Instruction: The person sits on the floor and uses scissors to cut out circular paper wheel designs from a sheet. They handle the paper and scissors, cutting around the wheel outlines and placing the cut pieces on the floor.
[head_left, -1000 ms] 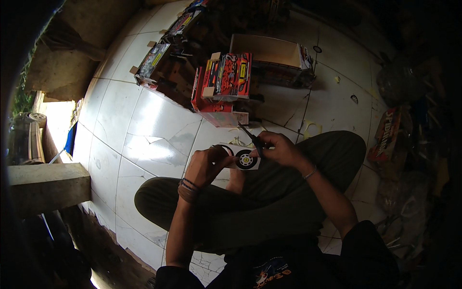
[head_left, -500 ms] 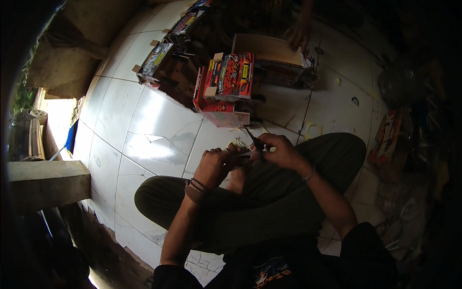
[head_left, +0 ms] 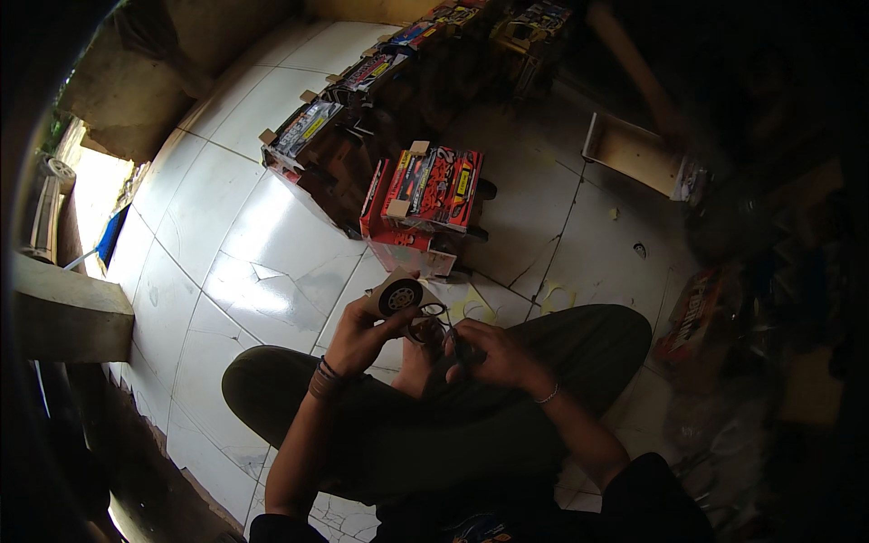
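Observation:
Between my legs, my left hand [head_left: 355, 342] pinches a small card [head_left: 380, 280] printed with a black wheel with a light hub. A thin curled strip [head_left: 433, 309] hangs at the card's right side. My right hand [head_left: 496, 351] grips dark scissors [head_left: 455, 341], their tips close to that strip. Whether the blades touch the card is hard to tell in the shade. Just beyond my hands stands a red printed toy truck [head_left: 434, 195]. Pale cut-out scraps [head_left: 480, 308] lie on the tiles beside my foot.
A row of printed toy trucks [head_left: 312, 127] runs toward the back, with a yellow one [head_left: 529, 36] behind. At far right, another person's arm [head_left: 634, 63] reaches to an open truck bed [head_left: 629, 158]. A red printed piece [head_left: 692, 312] lies right of my knee; a ledge [head_left: 72, 312] stands left.
My view has shifted. My left hand now shows the wheel print face up, and my right hand with the scissors has drawn lower. The other person's truck bed has moved right, away from the red truck.

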`<state>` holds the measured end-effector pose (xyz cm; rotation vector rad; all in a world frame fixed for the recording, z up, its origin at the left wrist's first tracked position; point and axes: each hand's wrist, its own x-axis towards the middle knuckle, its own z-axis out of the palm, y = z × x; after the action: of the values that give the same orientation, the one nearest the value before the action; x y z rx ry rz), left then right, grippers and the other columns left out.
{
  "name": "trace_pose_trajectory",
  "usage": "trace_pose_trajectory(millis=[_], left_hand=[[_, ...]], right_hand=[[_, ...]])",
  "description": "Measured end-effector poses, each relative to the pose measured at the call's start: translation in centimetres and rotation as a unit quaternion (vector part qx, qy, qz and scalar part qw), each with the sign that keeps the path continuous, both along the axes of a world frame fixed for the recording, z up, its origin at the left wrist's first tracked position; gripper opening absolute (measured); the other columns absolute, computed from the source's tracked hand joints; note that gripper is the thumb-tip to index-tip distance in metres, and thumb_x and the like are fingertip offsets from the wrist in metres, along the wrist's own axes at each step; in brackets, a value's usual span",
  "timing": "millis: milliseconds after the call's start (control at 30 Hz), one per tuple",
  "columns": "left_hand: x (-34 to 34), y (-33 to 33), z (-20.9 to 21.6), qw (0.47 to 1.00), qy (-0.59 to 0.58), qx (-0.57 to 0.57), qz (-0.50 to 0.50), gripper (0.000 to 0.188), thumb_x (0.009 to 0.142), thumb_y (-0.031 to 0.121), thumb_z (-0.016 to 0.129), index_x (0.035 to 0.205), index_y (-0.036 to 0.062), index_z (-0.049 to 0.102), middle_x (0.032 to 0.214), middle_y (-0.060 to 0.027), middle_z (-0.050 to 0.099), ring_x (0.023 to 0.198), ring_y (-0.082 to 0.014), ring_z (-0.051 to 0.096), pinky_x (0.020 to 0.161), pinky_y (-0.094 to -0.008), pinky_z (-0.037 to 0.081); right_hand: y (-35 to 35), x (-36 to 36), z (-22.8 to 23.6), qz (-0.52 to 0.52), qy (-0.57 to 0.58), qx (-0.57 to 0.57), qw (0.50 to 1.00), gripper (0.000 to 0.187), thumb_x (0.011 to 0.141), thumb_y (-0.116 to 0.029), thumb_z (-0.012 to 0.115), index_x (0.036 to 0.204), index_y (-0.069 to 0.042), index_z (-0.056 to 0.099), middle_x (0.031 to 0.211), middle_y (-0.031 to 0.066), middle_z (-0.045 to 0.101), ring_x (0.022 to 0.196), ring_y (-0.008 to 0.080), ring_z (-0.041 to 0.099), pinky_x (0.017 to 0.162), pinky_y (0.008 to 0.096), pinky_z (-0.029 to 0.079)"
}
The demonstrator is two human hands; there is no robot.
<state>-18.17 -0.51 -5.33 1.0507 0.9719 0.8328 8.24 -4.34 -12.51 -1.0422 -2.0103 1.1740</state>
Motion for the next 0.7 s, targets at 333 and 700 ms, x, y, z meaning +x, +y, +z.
trace_pose_trajectory(millis=[333, 700], left_hand=[[1.0, -0.7, 0.1, 0.983, -0.102, -0.055, 0.14, 0.027, 0.096, 0.015, 0.078, 0.117, -0.0012, 0.073, 0.105, -0.0068, 0.077, 0.1, -0.0139, 0.071, 0.088, -0.0288, 0.057], [1.6, -1.1, -1.0, 0.99, -0.093, -0.046, 0.099, 0.033, 0.09, 0.011, 0.084, 0.116, -0.0012, 0.068, 0.102, -0.007, 0.076, 0.086, -0.0107, 0.072, 0.074, -0.0256, 0.06]], right_hand=[[-0.3, -0.3, -0.4, 0.029, -0.081, 0.014, 0.996, 0.048, 0.082, -0.035, 0.086, 0.111, -0.004, 0.065, 0.112, 0.0139, 0.067, 0.106, 0.0341, 0.068, 0.092, 0.043, 0.054], [0.2, -2.0, 3.0, -0.006, -0.015, -0.057, 0.998, 0.04, 0.085, -0.034, 0.084, 0.109, -0.005, 0.069, 0.099, 0.0094, 0.073, 0.086, 0.0236, 0.07, 0.077, 0.0365, 0.054]])
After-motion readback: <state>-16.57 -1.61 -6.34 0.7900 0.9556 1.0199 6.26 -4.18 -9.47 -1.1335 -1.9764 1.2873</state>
